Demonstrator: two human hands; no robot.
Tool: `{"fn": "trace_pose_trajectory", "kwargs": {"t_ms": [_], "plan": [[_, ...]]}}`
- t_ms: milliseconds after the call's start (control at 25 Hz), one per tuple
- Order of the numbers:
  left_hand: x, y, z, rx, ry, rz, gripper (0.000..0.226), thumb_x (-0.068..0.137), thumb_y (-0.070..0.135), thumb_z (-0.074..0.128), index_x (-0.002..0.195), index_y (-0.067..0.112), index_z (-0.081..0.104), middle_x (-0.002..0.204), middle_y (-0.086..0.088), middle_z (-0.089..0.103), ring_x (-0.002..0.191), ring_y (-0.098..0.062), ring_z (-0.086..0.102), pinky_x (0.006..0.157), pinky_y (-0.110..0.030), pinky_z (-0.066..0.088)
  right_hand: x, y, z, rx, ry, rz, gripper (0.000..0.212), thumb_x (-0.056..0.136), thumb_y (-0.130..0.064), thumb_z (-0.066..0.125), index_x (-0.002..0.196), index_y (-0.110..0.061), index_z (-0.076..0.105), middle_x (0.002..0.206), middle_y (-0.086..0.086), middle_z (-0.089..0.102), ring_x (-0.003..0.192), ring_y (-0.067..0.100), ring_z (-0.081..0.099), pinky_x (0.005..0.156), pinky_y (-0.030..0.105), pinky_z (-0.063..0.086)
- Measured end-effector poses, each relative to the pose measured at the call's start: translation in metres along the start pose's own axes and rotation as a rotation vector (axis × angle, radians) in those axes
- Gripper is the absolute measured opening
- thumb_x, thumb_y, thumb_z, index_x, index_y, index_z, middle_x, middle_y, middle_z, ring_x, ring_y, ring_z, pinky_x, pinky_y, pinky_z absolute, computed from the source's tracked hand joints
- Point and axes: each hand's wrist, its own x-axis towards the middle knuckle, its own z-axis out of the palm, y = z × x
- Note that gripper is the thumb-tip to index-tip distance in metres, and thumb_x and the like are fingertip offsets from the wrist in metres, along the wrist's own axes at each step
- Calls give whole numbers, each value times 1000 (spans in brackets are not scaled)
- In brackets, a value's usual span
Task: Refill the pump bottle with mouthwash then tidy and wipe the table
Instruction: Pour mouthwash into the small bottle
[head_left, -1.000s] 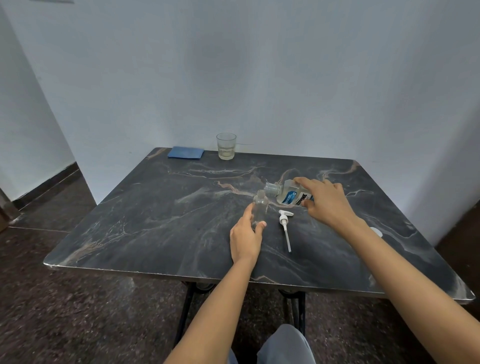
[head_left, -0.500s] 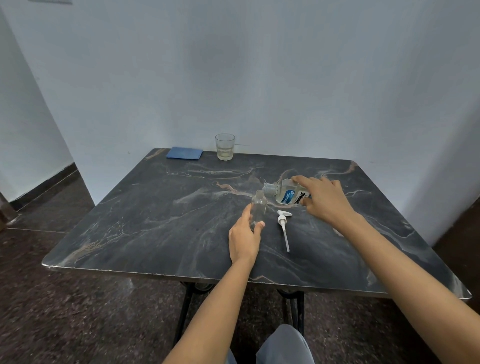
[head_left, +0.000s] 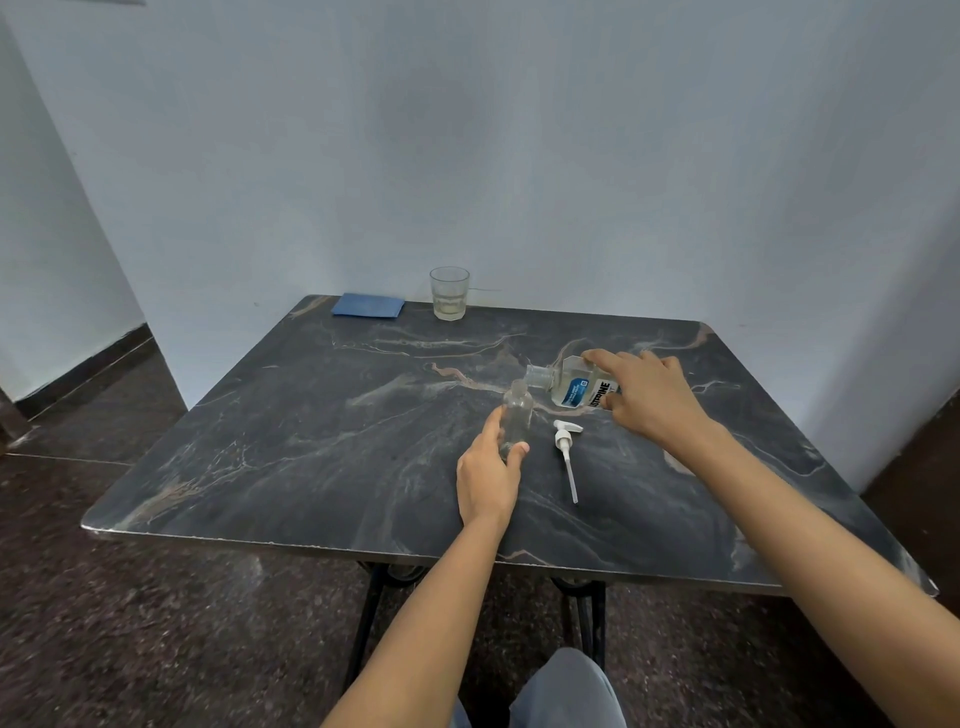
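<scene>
The left hand curls around the upright pump bottle, and the right hand grips the tilted mouthwash bottle.

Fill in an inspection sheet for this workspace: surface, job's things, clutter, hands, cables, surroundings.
Surface: dark marble-patterned table; no spill seen.
Job's things: small clear plastic pump bottle upright, uncapped; clear mouthwash bottle with blue label tilted, neck at its mouth; white plastic pump head lying beside it; folded blue cloth at far edge.
Clutter: clear glass tumbler near the wall.
Hands: left hand holds the pump bottle; right hand grips the mouthwash bottle.
Cables: nothing seen.
Surroundings: pale blue walls, dark speckled floor.
</scene>
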Motion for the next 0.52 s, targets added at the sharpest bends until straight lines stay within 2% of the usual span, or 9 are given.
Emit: {"fn": "trace_pose_trajectory", "kwargs": {"t_ms": [520], "plan": [[0,0,0,11,4,7,59,91,28,61,145,29,36,130,0,60,119,-15,55,106,-36,41,1,-2,-3,-25,0,-10,56,90,-18,57,139,-32,36,131,0,57,121,28,48,103,49,30]]}}
